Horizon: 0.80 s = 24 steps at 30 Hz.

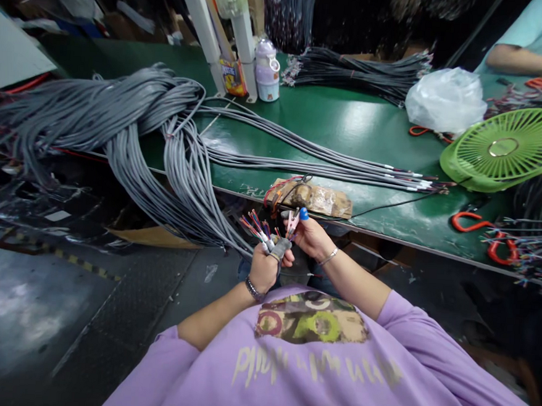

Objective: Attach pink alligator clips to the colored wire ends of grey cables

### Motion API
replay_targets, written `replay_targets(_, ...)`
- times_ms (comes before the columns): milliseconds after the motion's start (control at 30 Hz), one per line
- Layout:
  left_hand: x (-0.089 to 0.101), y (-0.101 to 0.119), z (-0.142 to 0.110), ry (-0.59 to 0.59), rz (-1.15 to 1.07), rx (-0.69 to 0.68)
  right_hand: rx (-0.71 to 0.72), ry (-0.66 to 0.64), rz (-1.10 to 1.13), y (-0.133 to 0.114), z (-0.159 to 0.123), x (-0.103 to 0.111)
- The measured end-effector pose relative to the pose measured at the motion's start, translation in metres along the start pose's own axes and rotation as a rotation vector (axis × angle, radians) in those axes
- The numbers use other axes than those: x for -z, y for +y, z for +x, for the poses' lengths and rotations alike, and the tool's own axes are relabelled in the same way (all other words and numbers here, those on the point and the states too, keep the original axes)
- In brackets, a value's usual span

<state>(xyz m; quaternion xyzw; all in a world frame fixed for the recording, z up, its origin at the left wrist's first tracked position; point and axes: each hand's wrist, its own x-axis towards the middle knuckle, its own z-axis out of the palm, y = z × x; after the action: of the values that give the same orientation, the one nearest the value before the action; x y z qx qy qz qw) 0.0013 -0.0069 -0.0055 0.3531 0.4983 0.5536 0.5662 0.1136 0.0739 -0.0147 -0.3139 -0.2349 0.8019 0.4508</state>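
Green bench beside a two-handed hold on fanned cable ends

Seen from the head camera, a glossy green workbench point(373, 126) runs across the scene, with a round lime-green fan point(504, 147) and red-handled scissors point(470, 222) at its right. A lilac-and-white bottle point(268, 73) stands on the far side. Beyond the fan, at the far right, is another person's forearm point(517, 60).

A thick, looped mass of grey round cables point(177, 141) lies over the left of the bench and hangs down its near edge, leading toward the hands. Their stripped ends, a spray of thin coloured wires point(254, 225), stand up in front of the lilac shirt point(315, 367), just off the near edge and close to a tape-wrapped block point(318, 197).

Holding them well calls for a firm grip low on the grey sheaths, ends level, so that the fine wires can be parted singly without bending or tugging.

The left hand point(262, 269) is closed around the sheaths, its grey-covered thumb pressed over them. The right hand point(314, 238), blue cover on one fingertip, has thumb and fingers drawn together at a few pale and coloured wire ends; exactly which strands they pinch is too small to tell.
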Motion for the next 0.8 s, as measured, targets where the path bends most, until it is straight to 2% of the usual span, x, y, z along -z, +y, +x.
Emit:
replay_targets(300, -0.0017, 0.0012, 0.0006, 0.035, -0.005, 0.005, 0.028, 0.062, 0.078, 0.0005, -0.0002, -0.0077)
replay_targets(600, 0.0006, -0.0041, 0.0012, 0.013, 0.012, -0.011, 0.021, 0.055, 0.061, 0.003, -0.0005, -0.006)
replay_targets(800, 0.0048, -0.0067, -0.0014, -0.023, 0.044, -0.085, -0.008, 0.022, 0.056, 0.0021, -0.0045, -0.0054)
